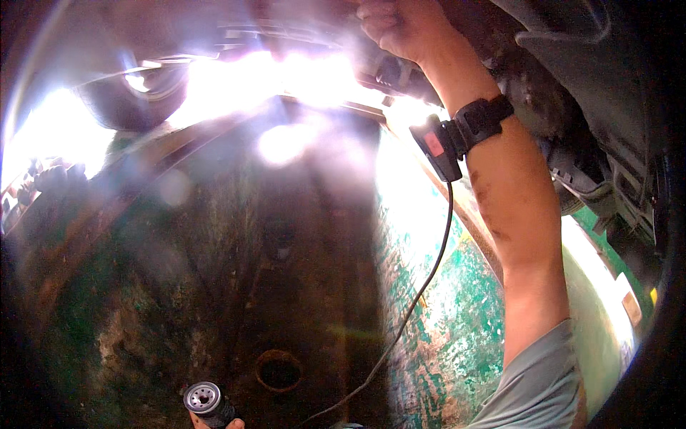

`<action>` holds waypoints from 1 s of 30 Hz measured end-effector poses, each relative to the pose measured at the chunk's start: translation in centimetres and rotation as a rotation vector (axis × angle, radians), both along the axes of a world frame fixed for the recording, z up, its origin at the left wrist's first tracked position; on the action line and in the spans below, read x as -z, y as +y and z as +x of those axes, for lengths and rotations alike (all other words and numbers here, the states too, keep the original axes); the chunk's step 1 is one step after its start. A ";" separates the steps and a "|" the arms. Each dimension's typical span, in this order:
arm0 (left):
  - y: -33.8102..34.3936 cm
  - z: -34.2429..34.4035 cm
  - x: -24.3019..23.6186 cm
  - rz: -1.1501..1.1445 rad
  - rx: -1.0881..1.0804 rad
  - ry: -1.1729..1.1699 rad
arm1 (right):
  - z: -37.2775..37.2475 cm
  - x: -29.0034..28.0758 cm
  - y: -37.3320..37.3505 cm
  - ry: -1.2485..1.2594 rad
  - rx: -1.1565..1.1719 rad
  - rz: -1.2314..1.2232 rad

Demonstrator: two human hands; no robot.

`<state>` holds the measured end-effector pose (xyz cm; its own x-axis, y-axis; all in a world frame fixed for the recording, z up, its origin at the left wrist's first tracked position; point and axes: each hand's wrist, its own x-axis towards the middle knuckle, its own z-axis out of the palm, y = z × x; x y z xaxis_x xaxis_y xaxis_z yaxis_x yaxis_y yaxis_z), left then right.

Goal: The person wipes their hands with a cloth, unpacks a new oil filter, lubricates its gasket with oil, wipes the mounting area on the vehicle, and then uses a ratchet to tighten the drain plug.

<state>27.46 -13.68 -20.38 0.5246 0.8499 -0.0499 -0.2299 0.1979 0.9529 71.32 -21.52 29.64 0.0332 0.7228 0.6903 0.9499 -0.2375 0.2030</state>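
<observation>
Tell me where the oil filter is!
The oil filter is in the left hand, near the head view's bottom edge, left of centre, below-left of the round hole.

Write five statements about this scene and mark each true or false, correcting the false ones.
1. The left hand holds a black cylinder with a round, perforated metal end. True.
2. A grey fabric sleeve reaches down to the right wrist. False: it ends well short, leaving the forearm bare.
3. The right hand is raised near the picture's top edge. True.
4. The boxy black device strapped to the right arm has no cable. False: a thin black cable runs down from it.
5. The green painted wall beneath the cable is smooth and unmarked. False: its paint is patchy and worn.
</observation>
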 end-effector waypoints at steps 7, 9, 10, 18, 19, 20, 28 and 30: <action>0.7 -1.2 2.3 -0.039 0.031 0.020 | 0.4 -0.3 0.1 0.352 -0.141 0.060; 0.6 -1.4 1.3 -0.089 0.047 0.068 | 0.3 -0.3 -0.2 0.550 -0.251 0.085; 0.7 -1.2 1.2 -0.069 0.036 0.044 | 0.0 -0.3 -0.3 0.671 -0.329 0.098; 3.0 0.8 2.3 0.196 0.080 0.101 | -10.2 13.9 0.2 1.501 -0.522 0.066; 3.4 1.5 2.3 0.357 0.109 0.036 | -12.7 17.3 -0.6 1.570 -0.501 0.024; 3.7 1.7 1.5 0.467 0.194 0.052 | -14.2 21.3 -1.9 1.544 -0.514 -0.052; 4.3 2.3 -2.5 0.581 0.363 -0.029 | -26.0 39.1 -3.2 1.573 -0.517 -0.143; 4.4 1.9 -2.7 0.651 0.378 -0.014 | -26.9 40.0 -3.3 1.212 -0.468 -0.240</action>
<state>29.39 -9.33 -17.65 0.7835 0.4670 0.4099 -0.2711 -0.3366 0.9018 44.44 -24.86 -10.34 0.2503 0.9340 0.2548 0.5402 0.0836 -0.8374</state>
